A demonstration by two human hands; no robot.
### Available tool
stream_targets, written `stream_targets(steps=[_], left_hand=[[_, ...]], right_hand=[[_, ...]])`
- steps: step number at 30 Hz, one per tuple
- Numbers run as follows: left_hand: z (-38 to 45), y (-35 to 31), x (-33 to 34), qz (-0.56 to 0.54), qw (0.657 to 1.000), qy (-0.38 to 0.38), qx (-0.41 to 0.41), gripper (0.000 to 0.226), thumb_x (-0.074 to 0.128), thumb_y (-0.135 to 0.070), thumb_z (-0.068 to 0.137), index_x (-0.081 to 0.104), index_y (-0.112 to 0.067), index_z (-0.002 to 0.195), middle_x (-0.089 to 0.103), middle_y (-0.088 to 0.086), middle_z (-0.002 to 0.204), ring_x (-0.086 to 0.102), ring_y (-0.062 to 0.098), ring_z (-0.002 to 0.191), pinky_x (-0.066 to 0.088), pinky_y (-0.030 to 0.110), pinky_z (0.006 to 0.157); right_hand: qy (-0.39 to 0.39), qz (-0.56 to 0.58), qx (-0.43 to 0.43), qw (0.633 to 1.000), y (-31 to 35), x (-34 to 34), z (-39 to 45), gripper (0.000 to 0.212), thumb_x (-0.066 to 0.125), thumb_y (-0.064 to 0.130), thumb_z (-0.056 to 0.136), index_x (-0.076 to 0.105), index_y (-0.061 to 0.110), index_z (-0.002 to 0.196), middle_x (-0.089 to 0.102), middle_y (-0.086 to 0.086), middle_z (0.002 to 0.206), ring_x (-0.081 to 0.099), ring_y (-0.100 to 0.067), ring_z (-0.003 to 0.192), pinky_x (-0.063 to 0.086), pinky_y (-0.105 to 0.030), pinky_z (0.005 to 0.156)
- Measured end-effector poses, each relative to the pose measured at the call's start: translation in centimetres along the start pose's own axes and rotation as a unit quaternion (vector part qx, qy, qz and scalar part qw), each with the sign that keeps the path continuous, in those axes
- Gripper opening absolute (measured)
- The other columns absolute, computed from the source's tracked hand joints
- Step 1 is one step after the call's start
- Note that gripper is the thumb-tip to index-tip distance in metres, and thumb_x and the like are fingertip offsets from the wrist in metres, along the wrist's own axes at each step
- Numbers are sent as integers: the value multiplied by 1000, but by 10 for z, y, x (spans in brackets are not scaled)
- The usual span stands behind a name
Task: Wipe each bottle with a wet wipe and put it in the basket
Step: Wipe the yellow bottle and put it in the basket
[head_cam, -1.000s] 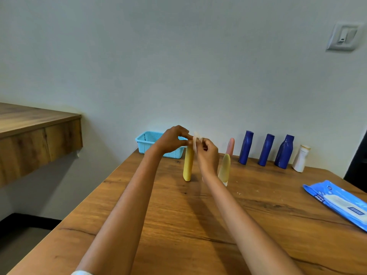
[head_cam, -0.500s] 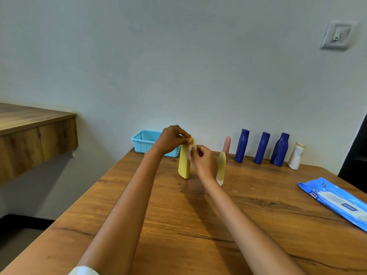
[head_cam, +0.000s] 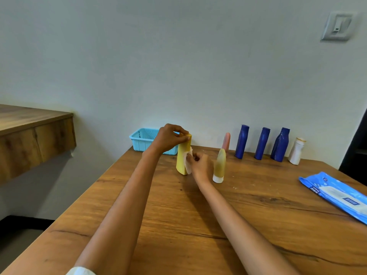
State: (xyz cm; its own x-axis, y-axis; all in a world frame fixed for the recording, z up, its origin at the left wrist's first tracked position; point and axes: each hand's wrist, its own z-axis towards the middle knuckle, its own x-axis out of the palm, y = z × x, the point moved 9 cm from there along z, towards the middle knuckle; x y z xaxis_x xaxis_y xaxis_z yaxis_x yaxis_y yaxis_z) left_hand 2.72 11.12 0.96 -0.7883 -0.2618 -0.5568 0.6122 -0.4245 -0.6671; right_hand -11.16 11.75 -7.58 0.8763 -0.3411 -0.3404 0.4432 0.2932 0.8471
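A yellow bottle (head_cam: 181,160) stands upright on the wooden table (head_cam: 248,225). My left hand (head_cam: 168,138) pinches its top. My right hand (head_cam: 201,166) holds a white wet wipe (head_cam: 188,165) against the bottle's right side, about halfway down. The light blue basket (head_cam: 142,140) sits behind my left hand at the table's back edge. An olive tube (head_cam: 219,165) on a white cap stands just right of my right hand. Along the wall stand a pink tube (head_cam: 226,141), three dark blue bottles (head_cam: 262,143) and a white bottle (head_cam: 296,150).
A blue pack of wet wipes (head_cam: 337,195) lies at the table's right edge. A wooden shelf (head_cam: 29,132) juts from the wall at the left, beyond the table's left edge. A wall switch (head_cam: 337,25) is high on the right.
My right hand with the wipe has slid down from the yellow bottle's top to its middle. My left hand stays on the bottle's top.
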Motion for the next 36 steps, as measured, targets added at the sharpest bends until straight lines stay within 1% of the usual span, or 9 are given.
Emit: stream_targets(steps=[2, 5, 9, 13, 18, 23, 27, 31, 36], left_hand=[[-1, -3, 2, 13, 1000, 8, 4, 23, 76, -28, 76, 69, -16, 94, 67, 2, 108, 61, 14, 96, 46, 21, 76], [-3, -7, 5, 26, 1000, 9, 8, 28, 79, -25, 73, 55, -17, 86, 61, 0, 101, 60, 14, 89, 46, 19, 72], [-4, -2, 3, -17, 999, -26, -23, 30, 82, -24, 69, 58, -16, 85, 59, -2, 95, 59, 19, 94, 46, 30, 78], [-3, 0, -9, -71, 990, -104, -57, 36, 84, -33, 65, 62, -15, 87, 63, 0, 95, 58, 14, 94, 47, 28, 75], [-4, 8, -31, -140, 967, -176, -118, 36, 84, -38, 63, 59, -22, 83, 66, 2, 95, 63, 17, 89, 53, 35, 79], [-7, 16, -48, -208, 946, -211, -134, 40, 85, -37, 62, 62, -22, 91, 68, 5, 99, 64, 20, 93, 54, 36, 81], [-7, 10, -50, -218, 946, -208, -120, 42, 84, -37, 63, 62, -24, 96, 67, 5, 103, 63, 20, 95, 53, 35, 83], [-5, 1, -35, -271, 946, -132, -116, 47, 81, -26, 71, 58, -17, 111, 67, 11, 105, 66, 23, 97, 54, 36, 88], [-4, -19, -22, -255, 961, -77, -79, 54, 75, -21, 77, 51, -13, 124, 62, 13, 112, 63, 24, 101, 55, 34, 87]], right_hand=[[-22, 27, -27, 999, 12, -5, 3, 14, 61, 30, 89, 65, 20, 80, 62, 3, 72, 58, -15, 71, 45, -30, 59], [-43, -2, -69, 997, 24, -9, 3, 20, 61, 31, 89, 70, 14, 93, 67, -4, 90, 61, -17, 83, 54, -35, 70], [-70, -13, -85, 994, 27, -17, 2, 25, 64, 24, 88, 68, 5, 104, 58, -7, 114, 55, -18, 104, 42, -21, 77], [-81, -11, -130, 988, 40, -16, 1, 21, 62, 26, 89, 70, 10, 100, 63, -6, 105, 57, -21, 97, 45, -24, 73], [-44, 2, -119, 992, 23, -3, -5, 26, 61, 36, 87, 70, 14, 95, 66, -2, 92, 58, -20, 90, 51, -37, 71], [6, 56, -29, 998, 4, 3, -6, 27, 59, 34, 90, 71, 10, 89, 68, -9, 81, 58, -14, 72, 44, -29, 59], [40, 171, 88, 980, -4, 3, -11, 21, 56, 32, 93, 69, 18, 84, 65, -5, 75, 52, -9, 70, 39, -25, 62], [105, 290, 220, 925, -15, 12, -23, 14, 57, 15, 92, 65, 17, 82, 62, -4, 71, 50, -12, 62, 41, -23, 60], [96, 427, 345, 830, -24, 22, -31, 20, 43, -12, 90, 58, -1, 94, 59, -16, 85, 57, -22, 69, 52, -27, 62]])
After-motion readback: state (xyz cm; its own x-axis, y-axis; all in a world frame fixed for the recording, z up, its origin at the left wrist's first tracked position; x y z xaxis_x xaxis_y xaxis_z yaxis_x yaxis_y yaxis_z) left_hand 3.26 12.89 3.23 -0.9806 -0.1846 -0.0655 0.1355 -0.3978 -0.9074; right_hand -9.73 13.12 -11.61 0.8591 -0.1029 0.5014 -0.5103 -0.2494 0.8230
